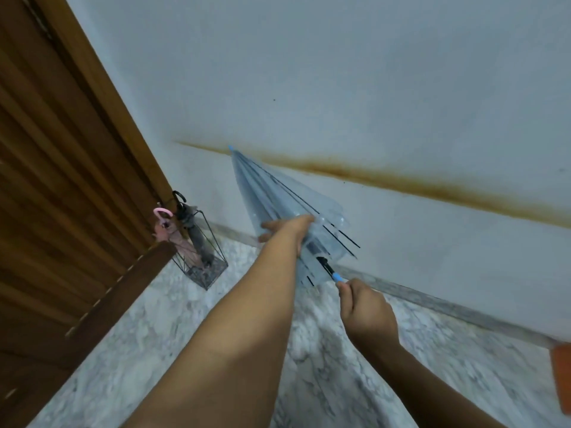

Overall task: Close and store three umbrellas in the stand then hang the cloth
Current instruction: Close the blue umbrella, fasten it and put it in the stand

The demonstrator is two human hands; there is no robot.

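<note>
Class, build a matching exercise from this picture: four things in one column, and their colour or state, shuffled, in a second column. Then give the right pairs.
1. umbrella in the hands
2. umbrella with the hooked handle nearest the door
3. umbrella stand
4. door

A. brown wood
B. pink
C. clear with a blue tip, folded
D. wire frame on the floor

Pairs: 1-C, 2-B, 3-D, 4-A

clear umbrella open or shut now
Shut, nearly: the clear umbrella has its canopy collapsed along the shaft, ribs gathered under the left hand. The right hand holds the handle. Not yet wrapped.
</note>
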